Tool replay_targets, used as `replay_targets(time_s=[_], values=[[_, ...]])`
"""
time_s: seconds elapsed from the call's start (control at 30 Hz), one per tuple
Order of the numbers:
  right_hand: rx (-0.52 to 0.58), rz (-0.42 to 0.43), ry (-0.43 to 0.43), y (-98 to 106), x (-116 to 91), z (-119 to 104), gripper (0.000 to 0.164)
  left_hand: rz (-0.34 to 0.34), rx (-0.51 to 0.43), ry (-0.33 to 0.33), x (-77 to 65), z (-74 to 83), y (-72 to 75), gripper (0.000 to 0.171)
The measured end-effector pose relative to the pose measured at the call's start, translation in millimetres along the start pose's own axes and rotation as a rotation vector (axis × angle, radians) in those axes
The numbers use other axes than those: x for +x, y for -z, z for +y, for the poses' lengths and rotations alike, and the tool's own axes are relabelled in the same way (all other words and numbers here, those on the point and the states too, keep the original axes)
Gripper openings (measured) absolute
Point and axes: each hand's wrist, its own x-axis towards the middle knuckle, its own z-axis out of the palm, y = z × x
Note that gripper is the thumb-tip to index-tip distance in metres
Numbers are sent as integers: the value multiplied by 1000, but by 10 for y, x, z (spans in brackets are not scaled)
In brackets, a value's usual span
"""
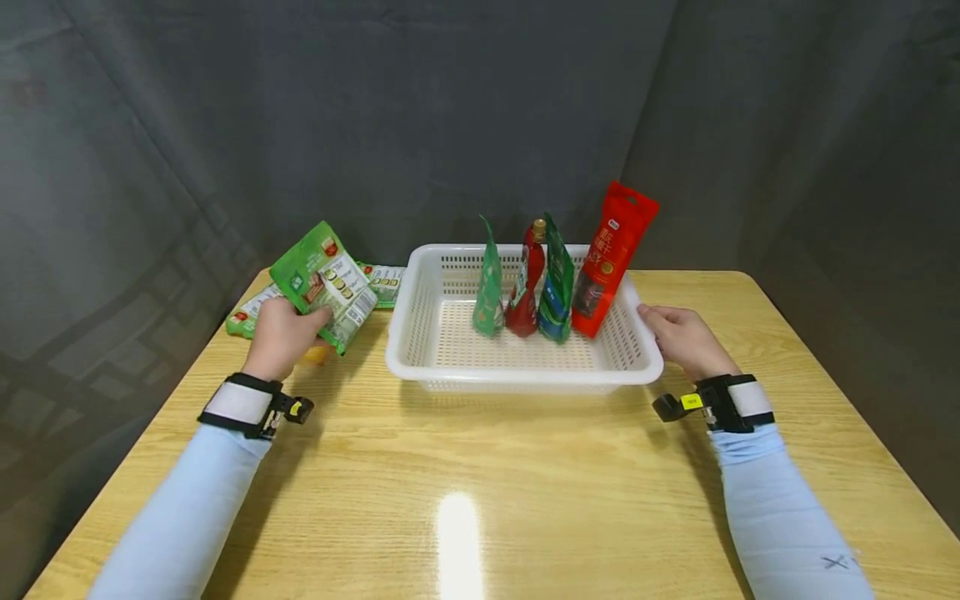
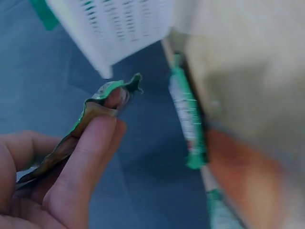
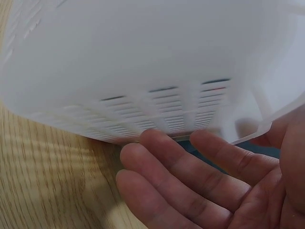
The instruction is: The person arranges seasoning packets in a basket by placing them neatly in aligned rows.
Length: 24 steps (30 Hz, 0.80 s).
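My left hand point(image 1: 279, 337) pinches a green and white snack packet point(image 1: 327, 285) between thumb and fingers, raised above the table left of a white plastic basket point(image 1: 517, 377). The left wrist view shows this packet point(image 2: 78, 125) edge-on. At the basket's right end is my right hand point(image 1: 688, 340), its thumb over the rim and its other fingers below, along the slotted outer wall point(image 3: 157, 102). Standing in the basket are a pale green pouch point(image 1: 489, 292), a red spouted pouch point(image 1: 527, 287) with a gold cap, a green-and-blue pouch point(image 1: 556, 296) and a leaning red packet point(image 1: 613, 250).
Similar green packets lie behind my left hand, one point(image 1: 387, 285) near the basket and another point(image 1: 242, 321) at the table's left edge. An orange item point(image 1: 317, 356) is partly hidden by that hand. A dark curtain point(image 1: 360, 125) hangs behind the wooden table point(image 1: 360, 500).
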Motion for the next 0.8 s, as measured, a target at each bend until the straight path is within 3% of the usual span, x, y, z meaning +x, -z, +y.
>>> replay_targets(time_s=[0.2,0.33,0.57,0.8], values=[[4,-2,-7,1,-3,-18,74,72,42,-97,60,339,53,29],[4,0,-9,5,-9,-25,74,72,23,-149,128,557,10,26],[6,-4,-17,15,-13,-30,75,24,58,-135,245,879,-111,20],[9,-7,-35,17,-8,-30,76,-38,70,-115,368,1143,-373,23]])
